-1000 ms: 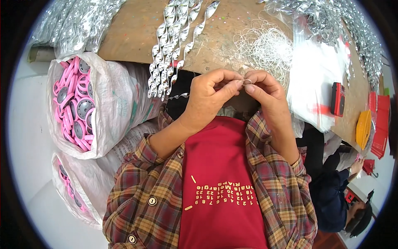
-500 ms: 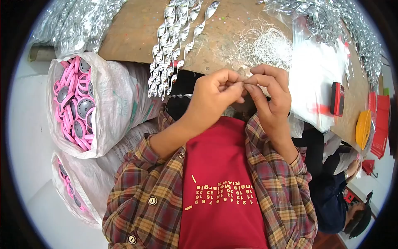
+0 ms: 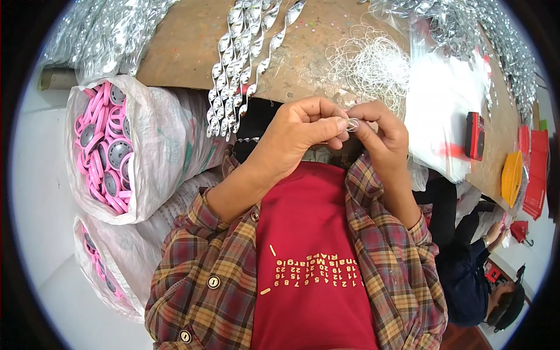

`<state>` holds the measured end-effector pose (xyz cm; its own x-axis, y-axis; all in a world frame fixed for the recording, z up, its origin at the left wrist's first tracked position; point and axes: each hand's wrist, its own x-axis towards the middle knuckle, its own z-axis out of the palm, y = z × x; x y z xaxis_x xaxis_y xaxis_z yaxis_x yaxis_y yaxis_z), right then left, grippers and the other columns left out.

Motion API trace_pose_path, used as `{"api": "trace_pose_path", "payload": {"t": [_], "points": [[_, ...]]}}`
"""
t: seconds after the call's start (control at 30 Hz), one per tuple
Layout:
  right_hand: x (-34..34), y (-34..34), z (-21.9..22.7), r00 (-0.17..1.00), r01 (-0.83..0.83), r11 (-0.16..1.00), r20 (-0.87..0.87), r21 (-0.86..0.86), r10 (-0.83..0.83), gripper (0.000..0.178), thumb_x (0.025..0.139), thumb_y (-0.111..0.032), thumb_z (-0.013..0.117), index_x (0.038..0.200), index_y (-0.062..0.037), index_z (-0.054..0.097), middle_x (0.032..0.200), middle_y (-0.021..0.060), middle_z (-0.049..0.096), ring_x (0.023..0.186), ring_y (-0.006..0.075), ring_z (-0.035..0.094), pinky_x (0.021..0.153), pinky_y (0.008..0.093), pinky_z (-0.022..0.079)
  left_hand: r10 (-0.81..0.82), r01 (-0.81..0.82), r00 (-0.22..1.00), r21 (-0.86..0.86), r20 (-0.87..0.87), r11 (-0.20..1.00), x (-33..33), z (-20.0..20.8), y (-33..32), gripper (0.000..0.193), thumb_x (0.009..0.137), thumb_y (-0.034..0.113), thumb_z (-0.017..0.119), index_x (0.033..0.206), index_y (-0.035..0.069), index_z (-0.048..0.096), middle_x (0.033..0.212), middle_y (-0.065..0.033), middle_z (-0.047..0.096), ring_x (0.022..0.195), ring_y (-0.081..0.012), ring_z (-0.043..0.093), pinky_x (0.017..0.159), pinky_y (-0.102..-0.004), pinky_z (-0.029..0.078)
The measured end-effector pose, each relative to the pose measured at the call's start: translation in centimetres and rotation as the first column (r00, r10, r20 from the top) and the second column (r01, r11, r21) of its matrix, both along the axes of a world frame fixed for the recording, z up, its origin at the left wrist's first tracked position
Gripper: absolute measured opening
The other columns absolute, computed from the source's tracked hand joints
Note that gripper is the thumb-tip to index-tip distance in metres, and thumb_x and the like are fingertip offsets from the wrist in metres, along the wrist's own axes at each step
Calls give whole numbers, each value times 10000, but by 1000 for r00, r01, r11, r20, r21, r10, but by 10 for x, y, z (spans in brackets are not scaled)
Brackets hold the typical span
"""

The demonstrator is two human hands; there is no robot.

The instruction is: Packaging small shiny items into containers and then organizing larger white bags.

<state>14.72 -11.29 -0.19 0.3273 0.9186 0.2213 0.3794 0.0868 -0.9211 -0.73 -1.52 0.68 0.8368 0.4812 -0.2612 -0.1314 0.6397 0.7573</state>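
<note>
The small loop of white cord (image 3: 352, 124) sits between the fingertips of 2 hands, in front of the red shirt (image 3: 315, 233) and just short of the desk (image 3: 192, 44). The grip of the left hand (image 3: 306, 133) is pinched by thumb and forefinger at the loop's near side; the right hand (image 3: 380, 137) pinches it opposite, fingers partly hiding how the strand runs. The cord looks thin and springy, so the likeliest trouble is a slip: if either pinch loosens, the loop could uncurl or drop into the dark gap below. Uneven pulling might draw it into a stray knot. Beyond the hands, the tangle of white cord (image 3: 378, 65) on the desk could snag when a strand is tugged. The twisted silver strips (image 3: 231, 69) overhang the edge, where a swinging left forearm might catch them. The sack (image 3: 154, 146) stands farther left, apart.
</note>
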Motion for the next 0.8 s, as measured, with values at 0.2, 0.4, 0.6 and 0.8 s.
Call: {"api": "trace_pose_path", "payload": {"t": [0.2, 0.4, 0.6, 0.8], "points": [[-5, -3, 6, 992, -18, 998, 122, 62, 10, 109, 778, 60, 591, 879, 23, 606, 856, 79, 605, 774, 146, 547, 701, 243, 421, 72, -64, 996, 141, -52, 988, 0, 0, -1, 111, 850, 79, 585, 925, -4, 584, 813, -53, 621, 706, -87, 579, 665, -208, 471], [-1, -2, 10, 938, -14, 995, 346, 94, -19, 44, 819, 6, 575, 862, 13, 572, 845, 62, 584, 725, 129, 523, 661, 239, 414, 82, -67, 994, 206, -65, 976, 4, 3, -6, 169, 846, 97, 602, 963, -24, 592, 765, -20, 587, 654, -46, 536, 587, -174, 444], [5, 1, 22, 931, 107, 994, -354, 23, -92, 82, 888, -80, 516, 931, -11, 532, 897, 67, 584, 601, 52, 456, 551, 181, 376, 32, 47, 982, 407, -186, 912, -1, 7, -2, 170, 841, 108, 610, 985, 20, 633, 599, 59, 497, 542, -11, 446, 494, -159, 360], [4, 8, 25, 580, -120, 986, -799, 112, 162, 100, 927, -144, 478, 974, -56, 476, 822, 52, 534, 496, 37, 376, 487, 165, 325, 28, 40, 985, 384, -170, 923, 3, 11, -2, 173, 844, 123, 604, 979, 21, 640, 594, 58, 494, 527, -3, 427, 480, -155, 339]]}}
